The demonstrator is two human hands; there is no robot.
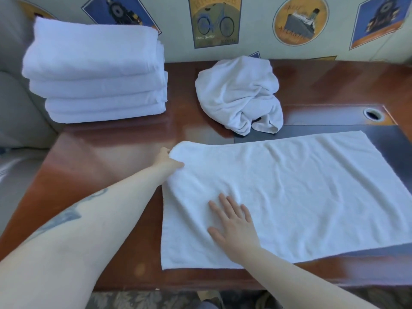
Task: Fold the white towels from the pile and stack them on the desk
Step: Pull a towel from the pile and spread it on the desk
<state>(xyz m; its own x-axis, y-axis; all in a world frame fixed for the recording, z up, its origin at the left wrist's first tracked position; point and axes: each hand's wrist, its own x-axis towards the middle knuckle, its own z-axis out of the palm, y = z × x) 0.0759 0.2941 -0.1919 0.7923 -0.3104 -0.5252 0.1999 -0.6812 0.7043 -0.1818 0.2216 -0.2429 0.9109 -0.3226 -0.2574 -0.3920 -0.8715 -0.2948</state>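
Note:
A white towel (301, 188) lies spread flat across the wooden desk (107, 166), its long side running left to right. My left hand (167, 160) grips the towel's far left corner, fingers tucked under the cloth and mostly hidden. My right hand (234, 224) rests flat on the towel near its left end, fingers straight and spread. A stack of several folded white towels (95, 72) stands at the desk's back left. A crumpled white towel (240, 94) sits at the back middle, apart from the spread one.
A wall with picture posters (214, 21) runs behind the desk. A round cable hole (373, 114) is set in the desk at the back right. A grey upholstered seat (15, 108) borders the desk on the left. Patterned carpet (133, 299) shows below the front edge.

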